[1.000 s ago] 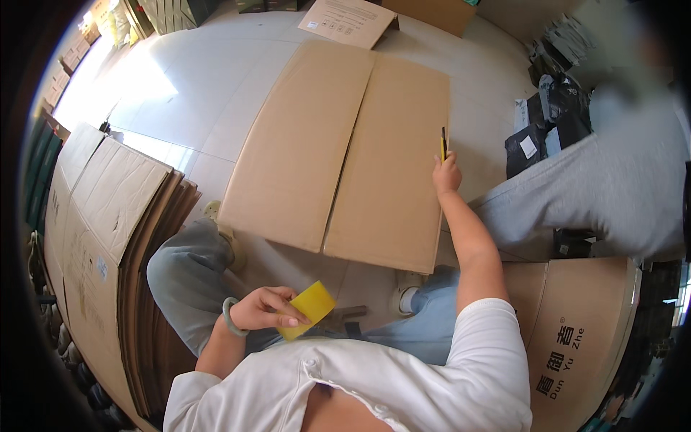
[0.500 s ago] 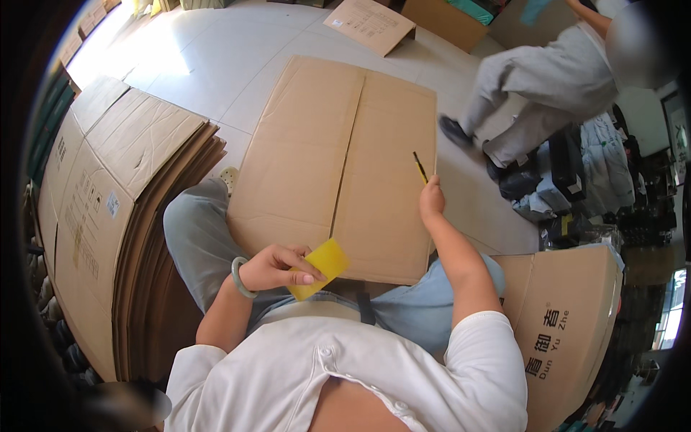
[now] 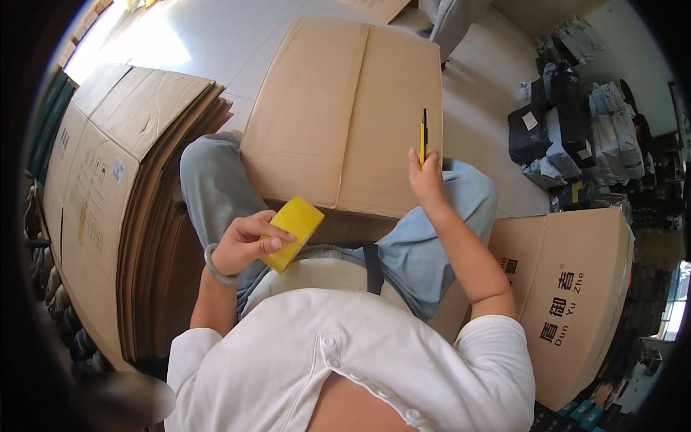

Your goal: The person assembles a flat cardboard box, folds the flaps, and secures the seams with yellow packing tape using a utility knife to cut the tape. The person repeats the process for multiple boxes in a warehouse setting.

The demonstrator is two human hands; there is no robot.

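Note:
My left hand (image 3: pixel 248 243), with a pale bangle at its wrist, grips a wide yellow roll of tape (image 3: pixel 296 229) over my lap. In my right hand (image 3: pixel 426 176) is a slim yellow-and-black utility knife (image 3: pixel 423 137), its dark tip pointing away from me. The knife is above the right side of a large brown cardboard box (image 3: pixel 295 122) standing between my knees. The box's top flaps lie flat, meeting along a centre seam. No tape strip is visible on that seam.
A stack of flattened cartons (image 3: pixel 137 216) leans at my left. To my right stands another printed carton (image 3: pixel 568 288). Bagged black and grey parcels (image 3: pixel 576 137) are heaped farther right. A person's grey trouser leg (image 3: pixel 453 25) shows beyond the box on the tiled floor (image 3: pixel 223 43).
The box sits farther from me, and the seam's dark gap looks narrower. The tape roll has tilted more upright, and the knife stands straighter. The other person has moved farther off, mostly out of view.

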